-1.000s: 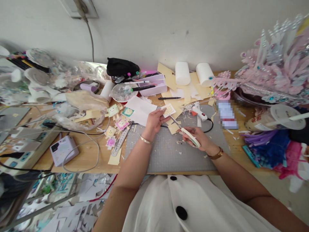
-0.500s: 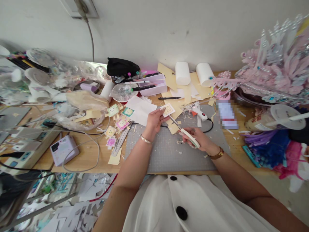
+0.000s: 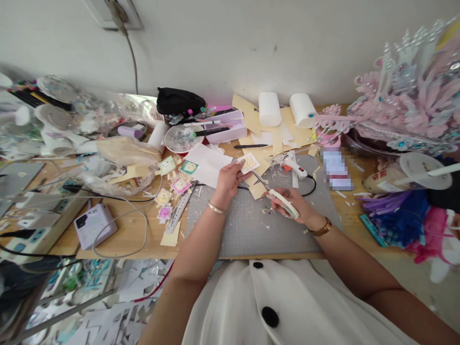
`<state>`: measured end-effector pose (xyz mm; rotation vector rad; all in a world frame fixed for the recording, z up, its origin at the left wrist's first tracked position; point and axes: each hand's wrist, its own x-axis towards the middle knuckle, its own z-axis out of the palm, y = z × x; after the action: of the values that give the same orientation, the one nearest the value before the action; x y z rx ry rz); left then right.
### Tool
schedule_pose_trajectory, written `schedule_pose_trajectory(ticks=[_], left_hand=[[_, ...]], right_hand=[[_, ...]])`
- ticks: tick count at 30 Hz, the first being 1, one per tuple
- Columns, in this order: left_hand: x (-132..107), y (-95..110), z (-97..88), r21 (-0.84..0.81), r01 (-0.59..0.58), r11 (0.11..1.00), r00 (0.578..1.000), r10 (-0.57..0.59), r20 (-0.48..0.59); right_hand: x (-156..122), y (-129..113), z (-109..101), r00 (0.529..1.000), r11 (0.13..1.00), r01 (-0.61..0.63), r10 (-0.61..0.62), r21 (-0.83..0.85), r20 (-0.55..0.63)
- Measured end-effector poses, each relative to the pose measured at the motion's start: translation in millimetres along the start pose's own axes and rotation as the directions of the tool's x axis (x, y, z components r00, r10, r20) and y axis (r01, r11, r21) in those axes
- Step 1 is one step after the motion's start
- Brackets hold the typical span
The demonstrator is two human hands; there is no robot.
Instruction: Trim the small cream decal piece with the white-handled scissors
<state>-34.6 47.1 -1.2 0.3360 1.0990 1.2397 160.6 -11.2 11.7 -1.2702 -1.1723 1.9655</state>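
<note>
Between the fingers of my left hand (image 3: 230, 178) is a small white paper piece (image 3: 249, 163) with a pale yellow drawing on it. My right hand (image 3: 290, 205) grips the light-handled scissors (image 3: 284, 203), whose blades point up and left to the lower edge of the paper piece. Whether the blades are cutting into it I cannot tell. Both hands are above the grey cutting mat (image 3: 247, 235). A sheet of white paper (image 3: 206, 165) lies left of my left hand, beside small coloured drawn pieces (image 3: 180, 184).
A glue gun (image 3: 296, 165) with a black cord lies beyond my right hand. A metal ruler (image 3: 178, 211) rests by the mat's left edge. At right stand a lidded drink cup (image 3: 388, 177) and a pink beaded crown (image 3: 413, 105). A lilac power bank (image 3: 95, 226) sits at left.
The paper piece is turned slightly in my left hand, and its drawing shows more fully. The scissors stay close to its lower edge; the whole view has shifted a little.
</note>
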Motion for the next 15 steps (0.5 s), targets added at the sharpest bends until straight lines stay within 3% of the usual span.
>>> schedule_pose_trajectory(ticks=[15], left_hand=[[0.8,0.6,-1.1,-0.025,0.002,1.000,1.000,-0.002,-0.027]], right_hand=[[1.0,0.0,1.3,1.000,1.000,-0.013,0.014,0.018,-0.019]])
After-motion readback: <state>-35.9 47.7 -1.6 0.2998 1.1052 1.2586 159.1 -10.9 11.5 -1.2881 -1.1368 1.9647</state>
